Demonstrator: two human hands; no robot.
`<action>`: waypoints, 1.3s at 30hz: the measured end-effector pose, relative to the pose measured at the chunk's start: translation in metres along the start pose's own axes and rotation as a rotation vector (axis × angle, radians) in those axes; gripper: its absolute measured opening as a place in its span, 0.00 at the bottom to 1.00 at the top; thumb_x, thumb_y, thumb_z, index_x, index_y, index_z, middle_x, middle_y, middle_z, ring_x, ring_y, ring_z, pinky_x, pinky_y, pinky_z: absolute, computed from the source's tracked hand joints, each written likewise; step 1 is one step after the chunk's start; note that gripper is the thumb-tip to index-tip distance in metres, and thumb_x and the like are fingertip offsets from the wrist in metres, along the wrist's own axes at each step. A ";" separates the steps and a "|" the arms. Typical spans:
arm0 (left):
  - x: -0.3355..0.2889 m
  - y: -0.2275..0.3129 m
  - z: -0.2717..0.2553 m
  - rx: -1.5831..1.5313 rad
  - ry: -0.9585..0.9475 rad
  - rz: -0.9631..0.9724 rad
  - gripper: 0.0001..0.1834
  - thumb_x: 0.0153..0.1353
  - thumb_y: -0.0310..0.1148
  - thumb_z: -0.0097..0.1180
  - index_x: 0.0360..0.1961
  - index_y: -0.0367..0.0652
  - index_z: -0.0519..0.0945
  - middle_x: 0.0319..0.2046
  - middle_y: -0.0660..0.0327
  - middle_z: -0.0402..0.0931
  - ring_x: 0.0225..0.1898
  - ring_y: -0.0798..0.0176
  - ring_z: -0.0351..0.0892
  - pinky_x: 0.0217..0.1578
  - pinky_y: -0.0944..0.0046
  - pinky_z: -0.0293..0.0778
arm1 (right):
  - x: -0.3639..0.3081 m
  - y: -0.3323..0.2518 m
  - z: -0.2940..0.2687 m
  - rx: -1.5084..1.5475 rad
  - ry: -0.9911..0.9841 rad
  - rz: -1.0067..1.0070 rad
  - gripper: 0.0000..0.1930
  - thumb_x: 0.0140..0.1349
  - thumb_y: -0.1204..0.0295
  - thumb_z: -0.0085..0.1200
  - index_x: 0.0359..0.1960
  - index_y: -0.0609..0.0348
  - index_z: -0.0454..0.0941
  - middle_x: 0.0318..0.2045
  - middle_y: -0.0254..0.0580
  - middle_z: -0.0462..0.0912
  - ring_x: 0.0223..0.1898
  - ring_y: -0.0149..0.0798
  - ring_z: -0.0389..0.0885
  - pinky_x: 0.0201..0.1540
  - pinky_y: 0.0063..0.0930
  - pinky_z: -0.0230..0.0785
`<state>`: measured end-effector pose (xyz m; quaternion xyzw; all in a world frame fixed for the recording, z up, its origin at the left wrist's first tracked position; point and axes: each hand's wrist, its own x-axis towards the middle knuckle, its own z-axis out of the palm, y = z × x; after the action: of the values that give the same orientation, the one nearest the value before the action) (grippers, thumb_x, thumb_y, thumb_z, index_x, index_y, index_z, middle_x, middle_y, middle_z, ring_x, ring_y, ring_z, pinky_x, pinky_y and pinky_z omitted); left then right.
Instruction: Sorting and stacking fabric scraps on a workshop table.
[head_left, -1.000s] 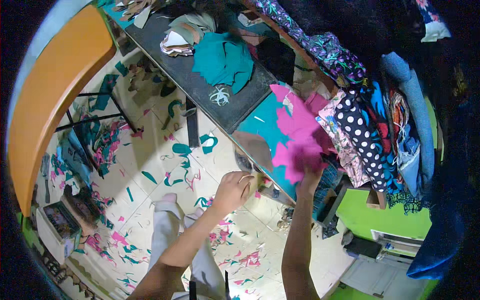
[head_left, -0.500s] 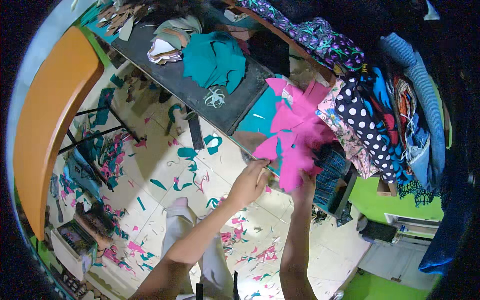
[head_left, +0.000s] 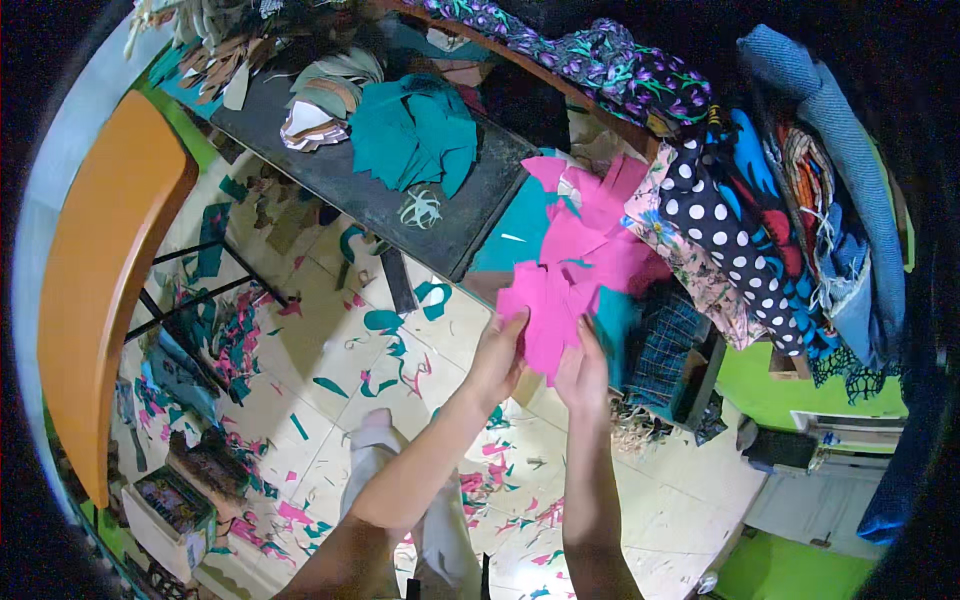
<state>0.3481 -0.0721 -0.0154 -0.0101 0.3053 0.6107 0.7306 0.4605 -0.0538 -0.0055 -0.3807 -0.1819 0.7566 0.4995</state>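
Both hands are raised in front of the table's near edge, holding pink cut-out pieces point(head_left: 548, 312) between them. My left hand point(head_left: 497, 355) grips their left side, thumb on top. My right hand point(head_left: 583, 372) closes on the lower right side. The pieces are thin, flat sheets that overlap, so I cannot tell how many there are. Just beyond them lies a loose pile of more pink pieces point(head_left: 590, 235), partly over a teal sheet point(head_left: 512, 238) on the table.
Stacked teal pieces point(head_left: 418, 135) and a small whitish tangle point(head_left: 421, 207) lie on the dark tabletop point(head_left: 380, 205). Folded fabrics, one polka-dotted point(head_left: 715, 235), crowd the right. An orange chair back point(head_left: 105, 290) stands left. Pink and teal scraps point(head_left: 490, 490) litter the tiled floor.
My right hand has drawn pink pieces off the pile toward me. My left hand, earlier at the table edge, now grips them too. The view has shifted slightly.
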 end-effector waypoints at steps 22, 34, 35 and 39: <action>0.014 0.029 0.009 0.054 -0.164 0.130 0.27 0.61 0.53 0.31 0.50 0.44 0.63 0.49 0.61 0.65 0.51 0.66 0.63 0.52 0.64 0.56 | 0.026 -0.003 0.010 -0.375 0.032 -0.217 0.20 0.55 0.80 0.43 0.51 0.61 0.60 0.47 0.41 0.68 0.46 0.35 0.69 0.49 0.30 0.63; 0.032 0.032 -0.004 -0.060 -0.218 -0.024 0.23 0.63 0.46 0.33 0.54 0.43 0.60 0.49 0.60 0.66 0.50 0.66 0.65 0.49 0.65 0.63 | 0.041 0.011 0.016 -1.150 0.383 -0.544 0.29 0.51 0.63 0.55 0.51 0.68 0.60 0.43 0.49 0.70 0.45 0.40 0.68 0.50 0.28 0.58; 0.031 0.034 -0.003 -0.114 -0.228 -0.030 0.23 0.63 0.43 0.32 0.55 0.43 0.59 0.51 0.60 0.64 0.51 0.65 0.64 0.50 0.64 0.61 | 0.041 0.010 0.018 -1.317 0.478 -0.747 0.29 0.51 0.62 0.55 0.49 0.69 0.62 0.42 0.51 0.71 0.44 0.40 0.69 0.49 0.29 0.59; 0.041 0.026 -0.007 -0.139 -0.244 0.006 0.21 0.64 0.36 0.31 0.57 0.43 0.56 0.54 0.60 0.60 0.53 0.64 0.62 0.53 0.63 0.58 | 0.045 0.014 0.020 -1.191 0.226 -0.443 0.24 0.52 0.68 0.54 0.50 0.65 0.63 0.38 0.46 0.72 0.40 0.37 0.71 0.44 0.26 0.63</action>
<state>0.3247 -0.0323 -0.0305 0.0143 0.1712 0.6291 0.7581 0.4274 -0.0169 -0.0196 -0.6236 -0.5913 0.3601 0.3631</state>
